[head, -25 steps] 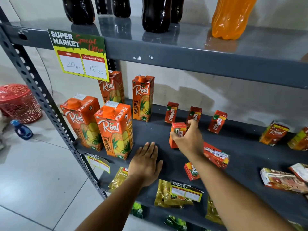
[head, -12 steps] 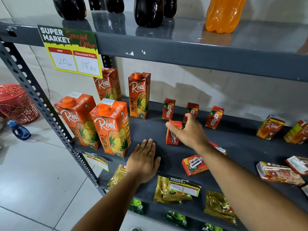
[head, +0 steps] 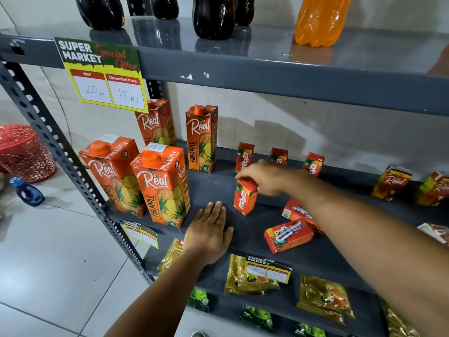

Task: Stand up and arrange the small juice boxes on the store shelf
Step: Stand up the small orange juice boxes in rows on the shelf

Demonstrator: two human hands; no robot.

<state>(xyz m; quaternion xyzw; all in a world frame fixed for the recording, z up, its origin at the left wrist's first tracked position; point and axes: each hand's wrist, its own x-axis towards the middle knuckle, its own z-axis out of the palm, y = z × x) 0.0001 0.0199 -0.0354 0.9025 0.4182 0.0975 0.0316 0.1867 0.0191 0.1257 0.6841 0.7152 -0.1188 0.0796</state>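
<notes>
My right hand [head: 266,177] grips the top of a small red Maaza juice box [head: 244,199] that stands upright on the grey middle shelf [head: 213,188]. Behind it three small Maaza boxes stand in a row: one at the left [head: 245,156], one partly hidden by my hand [head: 279,155], one at the right [head: 313,164]. Two more small boxes lie flat in front: one near the shelf edge [head: 288,235], another [head: 295,211] partly under my forearm. My left hand [head: 210,233] rests flat and open on the shelf's front edge.
Tall Real pineapple cartons [head: 162,186] stand at the shelf's left. Small Real boxes [head: 391,182] stand at the right; another box [head: 435,232] lies flat at the edge. Bottles [head: 213,15] fill the top shelf, gold pouches [head: 247,276] the one below. A price tag [head: 104,74] hangs overhead.
My right hand has turned the small Maaza box upright with its front label facing me and set it on the shelf. The left hand has stayed flat in place.
</notes>
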